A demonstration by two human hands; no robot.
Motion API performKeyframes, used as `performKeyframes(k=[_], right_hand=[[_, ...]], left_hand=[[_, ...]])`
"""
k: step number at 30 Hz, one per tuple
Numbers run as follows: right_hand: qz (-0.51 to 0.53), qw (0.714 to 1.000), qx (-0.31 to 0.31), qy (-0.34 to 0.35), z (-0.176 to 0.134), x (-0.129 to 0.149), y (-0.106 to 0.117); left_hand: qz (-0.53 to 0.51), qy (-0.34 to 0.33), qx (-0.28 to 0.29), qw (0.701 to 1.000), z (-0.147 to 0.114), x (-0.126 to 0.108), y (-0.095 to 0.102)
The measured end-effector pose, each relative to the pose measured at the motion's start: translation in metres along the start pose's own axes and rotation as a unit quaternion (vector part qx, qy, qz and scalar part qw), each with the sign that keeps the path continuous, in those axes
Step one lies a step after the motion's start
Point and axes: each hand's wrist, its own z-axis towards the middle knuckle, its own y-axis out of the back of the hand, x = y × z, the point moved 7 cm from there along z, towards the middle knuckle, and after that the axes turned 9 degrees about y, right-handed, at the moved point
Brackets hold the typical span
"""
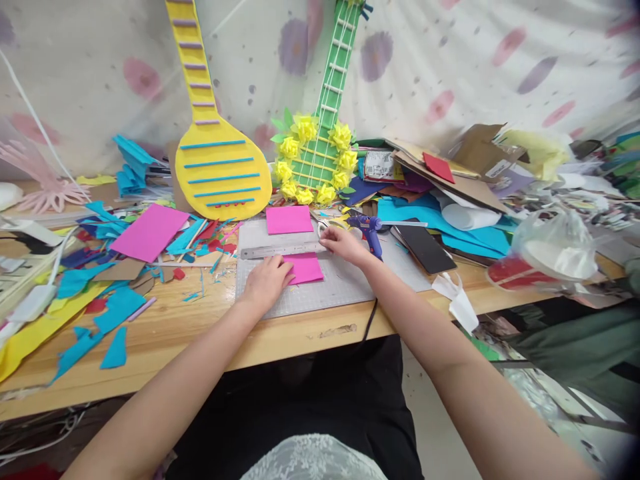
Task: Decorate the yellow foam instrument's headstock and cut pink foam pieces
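A metal ruler (280, 250) lies across a grey cutting mat (345, 283), over the upper part of a small bright pink sheet (306, 268). At the left of that sheet is my left hand (265, 283), its fingers curled together by the ruler's near edge and its thumb on the pink sheet. My right hand (345, 244) is closed in a pinch at the ruler's right end, touching or very near the scissors (321, 228); its fingertips partly hide the contact. Another pink piece (289, 219) rests on the mat behind the ruler.
A blue glue gun (369, 233) and a dark phone (425, 247) lie right of my right hand. A yellow cutout instrument (225, 170) and a green one (315, 157) with yellow flowers lean at the back. Paper scraps (120, 310) cover the left; a bagged tub (545, 257) stands right.
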Motion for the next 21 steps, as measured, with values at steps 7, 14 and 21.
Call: performKeyframes(k=[7, 14, 21], right_hand=[[-0.163, 0.984, 0.005, 0.077, -0.02, 0.01, -0.005], [-0.25, 0.948, 0.043, 0.191, -0.032, 0.021, -0.011], [-0.223, 0.955, 0.053, 0.187, -0.033, 0.012, -0.003]], left_hand=[[-0.021, 0.01, -0.005, 1.0, -0.003, -0.005, 0.006], [-0.031, 0.008, -0.062, 0.998, -0.001, -0.003, 0.007], [-0.057, -0.015, -0.03, 0.998, -0.001, -0.002, -0.001]])
